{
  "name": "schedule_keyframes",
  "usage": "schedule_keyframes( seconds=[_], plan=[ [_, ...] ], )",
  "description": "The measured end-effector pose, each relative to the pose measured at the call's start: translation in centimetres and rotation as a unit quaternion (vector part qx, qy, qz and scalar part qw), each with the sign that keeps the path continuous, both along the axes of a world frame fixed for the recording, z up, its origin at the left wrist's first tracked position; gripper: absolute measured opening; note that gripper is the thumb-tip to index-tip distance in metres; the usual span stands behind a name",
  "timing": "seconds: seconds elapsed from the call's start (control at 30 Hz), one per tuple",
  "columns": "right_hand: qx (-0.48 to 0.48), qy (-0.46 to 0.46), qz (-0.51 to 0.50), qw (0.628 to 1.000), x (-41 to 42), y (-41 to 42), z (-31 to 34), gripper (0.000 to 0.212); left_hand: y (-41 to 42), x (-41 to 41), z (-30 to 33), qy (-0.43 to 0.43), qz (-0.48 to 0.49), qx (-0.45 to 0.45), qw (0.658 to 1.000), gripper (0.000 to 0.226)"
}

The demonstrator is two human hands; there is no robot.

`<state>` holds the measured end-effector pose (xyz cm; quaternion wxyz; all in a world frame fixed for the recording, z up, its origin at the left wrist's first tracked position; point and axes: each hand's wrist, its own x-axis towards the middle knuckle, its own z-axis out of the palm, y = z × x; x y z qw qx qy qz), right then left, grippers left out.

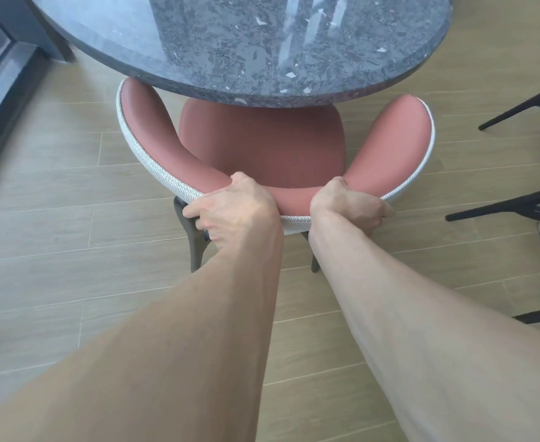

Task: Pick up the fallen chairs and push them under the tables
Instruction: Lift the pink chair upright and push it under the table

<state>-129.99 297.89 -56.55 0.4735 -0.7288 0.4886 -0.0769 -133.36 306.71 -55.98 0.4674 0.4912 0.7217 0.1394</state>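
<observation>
Wood-look floor (pixel 71 282) is carrying an upright pink chair (pixel 262 148), half under the tabletop (pixel 262 43). Left hand (pixel 230 208) and right hand (pixel 351 208) fingers are gripping its backrest; pushing further looks next.

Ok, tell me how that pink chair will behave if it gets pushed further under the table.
The chair probably slides stiffly as one piece: both the left hand and right hand grip its curved back. It stands upright on splayed legs, so tipping seems unlikely. Its curved arms may soon meet the table edge.
</observation>
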Motion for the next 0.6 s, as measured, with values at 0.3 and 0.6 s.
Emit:
schedule_keyframes(
  seconds=[0.3,0.6],
  plan=[
    [-0.015,0.009,-0.008,1.000,1.2,0.6,0.0,0.056,0.3,1.7,-0.1,0.046,0.013,0.015,0.999,0.048],
    [0.011,0.055,0.002,0.998,1.5,0.6,0.2,0.061,0.0,1.5,0.6,0.049,0.037,0.011,0.998,0.048]
  ],
)
